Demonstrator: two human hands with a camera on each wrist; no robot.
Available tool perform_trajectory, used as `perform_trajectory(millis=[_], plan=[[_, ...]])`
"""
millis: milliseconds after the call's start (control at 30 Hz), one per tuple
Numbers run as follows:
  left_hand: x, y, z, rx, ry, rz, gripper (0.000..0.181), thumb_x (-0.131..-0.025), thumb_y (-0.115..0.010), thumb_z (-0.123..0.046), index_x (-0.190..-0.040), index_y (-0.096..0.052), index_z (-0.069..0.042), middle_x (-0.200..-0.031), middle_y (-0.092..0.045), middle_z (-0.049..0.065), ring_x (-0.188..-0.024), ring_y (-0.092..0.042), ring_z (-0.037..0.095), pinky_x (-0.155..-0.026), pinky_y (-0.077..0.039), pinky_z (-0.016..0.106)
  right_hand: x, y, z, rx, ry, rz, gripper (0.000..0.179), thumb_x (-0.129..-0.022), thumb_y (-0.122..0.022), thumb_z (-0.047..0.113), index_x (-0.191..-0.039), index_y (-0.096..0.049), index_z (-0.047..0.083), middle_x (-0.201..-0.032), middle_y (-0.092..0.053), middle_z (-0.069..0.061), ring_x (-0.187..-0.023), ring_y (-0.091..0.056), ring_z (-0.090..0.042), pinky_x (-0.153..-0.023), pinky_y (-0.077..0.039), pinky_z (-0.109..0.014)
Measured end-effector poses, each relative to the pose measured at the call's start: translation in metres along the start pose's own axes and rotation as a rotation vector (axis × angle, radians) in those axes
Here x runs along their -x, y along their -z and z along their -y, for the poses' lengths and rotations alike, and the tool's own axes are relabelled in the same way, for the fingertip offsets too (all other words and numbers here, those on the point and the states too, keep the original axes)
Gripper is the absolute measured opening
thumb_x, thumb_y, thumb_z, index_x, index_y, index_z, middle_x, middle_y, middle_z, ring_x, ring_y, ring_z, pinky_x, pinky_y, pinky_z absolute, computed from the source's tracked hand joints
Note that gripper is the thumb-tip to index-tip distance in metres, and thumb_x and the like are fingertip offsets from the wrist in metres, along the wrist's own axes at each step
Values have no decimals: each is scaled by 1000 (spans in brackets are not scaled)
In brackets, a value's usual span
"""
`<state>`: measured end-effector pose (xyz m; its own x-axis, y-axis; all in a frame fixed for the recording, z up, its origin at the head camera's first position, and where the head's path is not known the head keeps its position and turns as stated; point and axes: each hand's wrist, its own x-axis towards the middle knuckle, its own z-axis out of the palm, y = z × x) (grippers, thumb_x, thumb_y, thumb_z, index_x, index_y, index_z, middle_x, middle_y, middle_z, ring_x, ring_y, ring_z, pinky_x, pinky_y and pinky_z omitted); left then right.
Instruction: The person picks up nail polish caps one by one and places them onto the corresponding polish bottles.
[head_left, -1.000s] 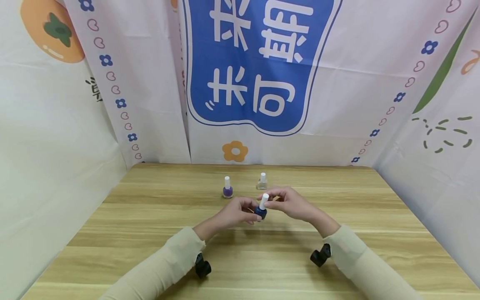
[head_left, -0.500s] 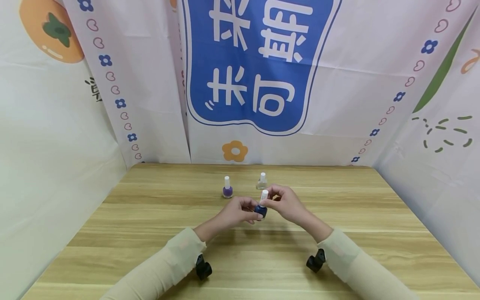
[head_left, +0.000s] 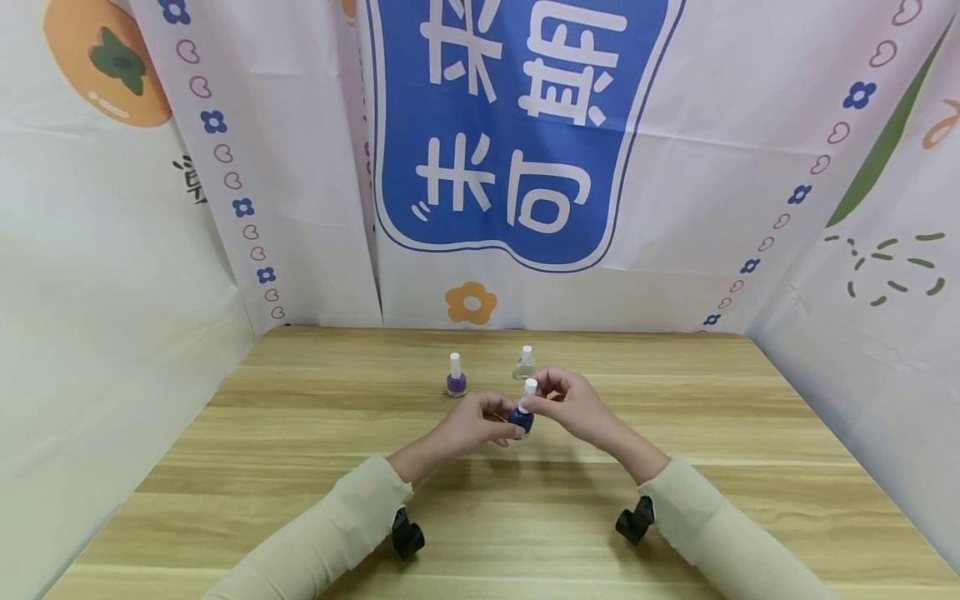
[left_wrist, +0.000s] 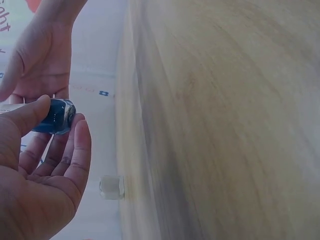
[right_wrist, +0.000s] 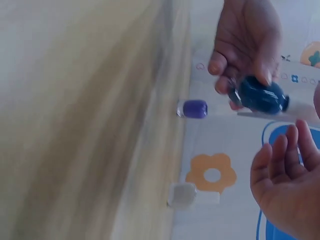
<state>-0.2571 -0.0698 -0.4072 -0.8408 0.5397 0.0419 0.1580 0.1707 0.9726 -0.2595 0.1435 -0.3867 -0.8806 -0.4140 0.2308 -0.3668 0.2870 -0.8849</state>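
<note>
My left hand pinches a small dark blue nail polish bottle between thumb and fingers, tilted a little and held above the table. The bottle's white cap points up, and my right hand pinches it with thumb and index finger. In the left wrist view, my left thumb lies across the blue bottle. The right wrist view shows the bottle's glass body lying sideways, its dark neck towards the white cap.
Behind the hands, a purple nail polish bottle and a clear one stand upright with white caps on. The wooden table ends at a patterned cloth hanging at the back and sides. Black wrist cameras sit below both sleeves.
My right hand has shifted slightly left and its fingers have closed in on the white cap. The bottle and cap have risen slightly; my left hand has barely moved.
</note>
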Motion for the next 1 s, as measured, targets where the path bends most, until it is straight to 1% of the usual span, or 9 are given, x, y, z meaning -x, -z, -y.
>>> perform_trajectory(millis=[100,233,333,433,500,600,767,867,1000], plan=[[-1,2,0,-6,-2,7,24,-86,-74,-10,-105,-66,2,-93,-67,9,-82,-66,21,-75,-58,43,-1,10,3,-18,28,82,22,-93,-68,17,-111,-64,4,-95,-61,-7,-89,-55,-24,-70,-49,-29],[-2,3,-1,-23,-12,23,22,-87,-74,-10,-104,-67,1,-94,-66,9,-81,-65,19,-73,-59,38,-2,20,5,-38,62,188,29,-96,-64,14,-123,-63,6,-101,-61,-9,-92,-55,-25,-71,-51,-31],[-2,3,-2,-27,-2,31,23,-86,-74,-10,-106,-67,1,-94,-66,9,-81,-64,19,-72,-59,35,-2,22,6,-53,62,250,30,-97,-61,13,-126,-63,5,-104,-62,-10,-93,-56,-24,-79,-53,-35],[-2,1,-3,-34,11,30,23,-86,-75,-8,-106,-68,1,-94,-66,9,-81,-65,20,-71,-59,33,-1,23,7,-64,59,280,27,-98,-59,11,-123,-64,2,-104,-62,-11,-94,-56,-24,-84,-53,-40],[-3,1,-3,-38,21,25,23,-86,-75,-8,-106,-68,1,-94,-66,9,-81,-65,20,-71,-59,34,-1,22,7,-55,58,277,26,-98,-59,12,-121,-65,1,-103,-62,-11,-95,-55,-24,-84,-53,-40],[-3,0,-3,-38,21,20,23,-86,-74,-7,-106,-68,2,-93,-66,9,-81,-65,21,-72,-59,36,-1,20,7,-35,55,244,23,-98,-60,12,-117,-67,2,-102,-63,-9,-94,-54,-27,-81,-53,-38],[-1,-1,-3,-28,-1,24,23,-86,-74,-8,-105,-67,4,-92,-66,9,-81,-65,23,-74,-58,43,-1,15,5,-12,57,182,18,-96,-62,10,-111,-68,1,-99,-64,-8,-92,-54,-27,-78,-53,-36],[-1,-1,-4,-23,-1,17,21,-86,-74,-9,-103,-67,2,-92,-66,9,-83,-66,27,-75,-58,47,-1,11,3,-11,65,150,13,-95,-63,9,-104,-67,1,-95,-63,-8,-89,-55,-24,-76,-53,-35],[0,-2,-4,-12,7,-1,20,-85,-75,-9,-101,-68,0,-91,-66,8,-86,-65,34,-76,-57,49,0,5,2,-8,79,105,8,-94,-64,9,-98,-62,2,-90,-60,-7,-84,-55,-22,-70,-51,-31]])
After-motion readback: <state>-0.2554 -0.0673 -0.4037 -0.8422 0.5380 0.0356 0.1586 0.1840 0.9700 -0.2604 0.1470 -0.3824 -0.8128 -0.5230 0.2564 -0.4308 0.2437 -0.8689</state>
